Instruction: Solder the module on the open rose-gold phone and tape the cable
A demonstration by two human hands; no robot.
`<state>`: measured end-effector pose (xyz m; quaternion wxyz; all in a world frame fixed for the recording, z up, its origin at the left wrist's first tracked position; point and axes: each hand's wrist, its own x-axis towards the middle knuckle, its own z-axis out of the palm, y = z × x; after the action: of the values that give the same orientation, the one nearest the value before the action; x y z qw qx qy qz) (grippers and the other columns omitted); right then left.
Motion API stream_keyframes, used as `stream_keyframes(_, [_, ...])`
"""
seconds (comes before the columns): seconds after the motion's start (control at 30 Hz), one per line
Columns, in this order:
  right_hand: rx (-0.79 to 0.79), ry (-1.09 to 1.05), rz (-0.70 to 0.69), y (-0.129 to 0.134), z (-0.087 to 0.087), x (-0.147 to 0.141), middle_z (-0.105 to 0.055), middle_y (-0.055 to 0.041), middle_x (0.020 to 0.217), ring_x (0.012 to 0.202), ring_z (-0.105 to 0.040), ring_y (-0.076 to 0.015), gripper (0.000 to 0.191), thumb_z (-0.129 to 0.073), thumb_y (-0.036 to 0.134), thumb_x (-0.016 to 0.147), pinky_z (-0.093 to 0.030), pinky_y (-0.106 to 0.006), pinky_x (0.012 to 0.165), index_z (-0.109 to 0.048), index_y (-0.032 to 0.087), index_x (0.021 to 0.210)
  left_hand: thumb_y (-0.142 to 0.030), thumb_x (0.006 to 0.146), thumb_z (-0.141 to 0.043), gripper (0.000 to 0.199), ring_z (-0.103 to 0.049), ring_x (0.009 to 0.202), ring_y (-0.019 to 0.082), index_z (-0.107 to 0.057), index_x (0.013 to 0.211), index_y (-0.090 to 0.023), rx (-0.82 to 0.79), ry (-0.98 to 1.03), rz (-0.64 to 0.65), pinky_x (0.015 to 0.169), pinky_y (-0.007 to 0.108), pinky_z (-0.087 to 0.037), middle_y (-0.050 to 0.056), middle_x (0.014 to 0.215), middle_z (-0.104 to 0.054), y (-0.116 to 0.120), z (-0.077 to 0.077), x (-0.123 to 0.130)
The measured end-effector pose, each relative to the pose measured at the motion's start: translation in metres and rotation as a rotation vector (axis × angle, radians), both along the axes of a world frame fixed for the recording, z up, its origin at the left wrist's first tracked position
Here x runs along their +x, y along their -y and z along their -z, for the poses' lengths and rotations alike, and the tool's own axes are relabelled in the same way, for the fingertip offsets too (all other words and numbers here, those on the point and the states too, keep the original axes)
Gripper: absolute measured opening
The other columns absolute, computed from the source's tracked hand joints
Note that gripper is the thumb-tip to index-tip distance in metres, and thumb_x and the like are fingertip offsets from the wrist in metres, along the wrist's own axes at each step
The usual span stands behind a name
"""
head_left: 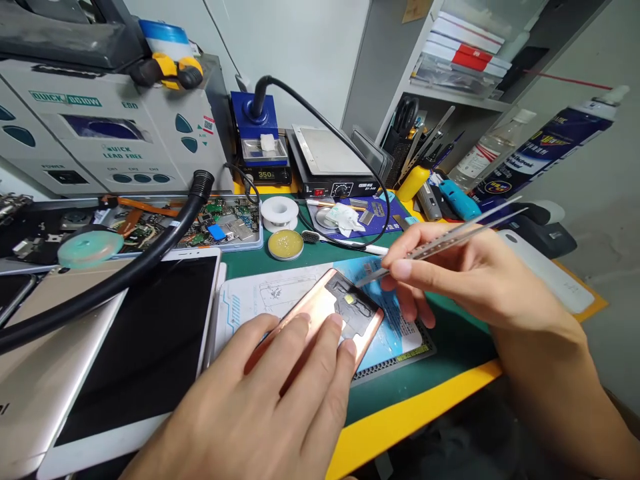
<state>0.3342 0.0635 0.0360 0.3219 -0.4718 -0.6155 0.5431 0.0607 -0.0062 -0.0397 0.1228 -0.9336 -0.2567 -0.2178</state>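
Observation:
A rose-gold phone (320,300) lies tilted on a printed card, its black upper section with a small yellowish square turned up. My left hand (280,380) lies over its lower part, fingers bent along the shell and holding it down; the thumb is hidden. Metal tweezers (440,241) are pinched between the thumb and fingers of my right hand (450,273). Their narrow end reaches the black section near the phone's top edge. From this view I cannot tell whether that tip touches it. The white and blue card (265,293) rests on a green mat.
Left of the phone lie a white-framed tablet (150,347) and a gold back panel (30,373), crossed by a black hose (165,247). Behind stand a rework station (115,133), a soldering iron holder (255,120), a heating plate (330,160), a solder spool (280,212) and a flux tin (285,245).

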Motion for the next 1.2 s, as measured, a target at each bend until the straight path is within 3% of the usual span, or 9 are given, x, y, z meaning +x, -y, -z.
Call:
stream_keyframes(0.13, [-0.067,-0.081,-0.002,0.000,-0.003,0.002,-0.077,-0.0010,0.066,0.046,-0.070,-0.0157,0.020,-0.095,0.031,0.084,-0.060,-0.022,0.042,-0.080,0.018,0.089,-0.077,0.098,-0.059,0.087,-0.051,0.140,0.044,-0.063,0.146,-0.005,0.049,-0.009,-0.011,0.134,0.058,-0.015,0.024,0.145,-0.068,-0.004,0.000,0.001])
stream_keyframes(0.23, [-0.130,-0.104,-0.021,-0.003,0.002,-0.001,-0.079,-0.0026,0.067,0.043,-0.069,-0.0143,0.011,-0.089,0.022,0.085,-0.058,-0.021,0.041,-0.080,0.016,0.087,-0.076,0.098,-0.061,0.087,-0.050,0.139,0.045,-0.063,0.146,-0.003,0.046,-0.026,0.011,0.132,0.060,-0.014,0.026,0.144,-0.068,-0.006,0.001,0.000])
stream_keyframes(0.47, [-0.134,-0.094,-0.026,0.000,0.007,-0.006,-0.077,-0.0030,0.064,0.044,-0.068,-0.0147,0.011,-0.086,0.022,0.086,-0.058,-0.022,0.042,-0.076,0.016,0.083,-0.077,0.098,-0.058,0.088,-0.052,0.136,0.048,-0.062,0.146,-0.003,0.040,-0.019,0.003,0.120,0.060,-0.026,0.027,0.143,-0.069,-0.003,0.003,0.000])
stream_keyframes(0.6, [-0.072,0.011,0.004,0.009,0.006,-0.007,-0.077,-0.0050,0.065,0.050,-0.068,-0.0161,0.022,-0.094,0.031,0.082,-0.059,-0.023,0.045,-0.077,0.017,0.085,-0.078,0.101,-0.052,0.085,-0.056,0.131,0.046,-0.065,0.142,-0.005,0.048,-0.003,-0.008,0.110,0.058,-0.033,0.024,0.138,-0.073,-0.005,0.000,0.003])
stream_keyframes(0.73, [0.022,0.054,-0.010,0.014,0.009,-0.009,-0.077,-0.0043,0.066,0.054,-0.069,-0.0160,0.021,-0.093,0.033,0.087,-0.057,-0.021,0.046,-0.078,0.019,0.087,-0.073,0.103,-0.050,0.079,-0.056,0.130,0.046,-0.065,0.141,-0.005,0.059,-0.002,0.001,0.107,0.058,-0.034,0.023,0.139,-0.072,-0.006,-0.002,0.005])
stream_keyframes(0.9, [0.058,0.033,-0.005,0.013,0.012,-0.009,-0.076,-0.0044,0.066,0.050,-0.065,-0.0139,0.021,-0.083,0.038,0.097,-0.055,-0.021,0.044,-0.078,0.019,0.090,-0.073,0.100,-0.055,0.083,-0.054,0.133,0.047,-0.062,0.146,-0.004,0.027,-0.017,-0.003,0.116,0.060,-0.028,0.026,0.143,-0.069,-0.003,-0.001,0.003])
stream_keyframes(1.03, [-0.002,-0.029,0.018,0.009,0.011,-0.008,-0.074,-0.0047,0.065,0.052,-0.070,-0.0174,0.031,-0.090,0.046,0.090,-0.057,-0.023,0.044,-0.076,0.019,0.085,-0.078,0.097,-0.058,0.090,-0.050,0.138,0.047,-0.061,0.147,-0.002,0.031,-0.057,0.011,0.129,0.060,-0.017,0.026,0.143,-0.067,-0.005,-0.002,0.001])
stream_keyframes(1.2, [-0.010,-0.018,0.016,0.009,0.011,-0.010,-0.075,-0.0058,0.065,0.052,-0.070,-0.0170,0.030,-0.090,0.045,0.090,-0.056,-0.022,0.043,-0.076,0.019,0.085,-0.075,0.099,-0.057,0.085,-0.052,0.135,0.045,-0.063,0.145,-0.005,0.040,-0.023,0.010,0.129,0.059,-0.019,0.024,0.142,-0.069,-0.005,-0.001,0.000])
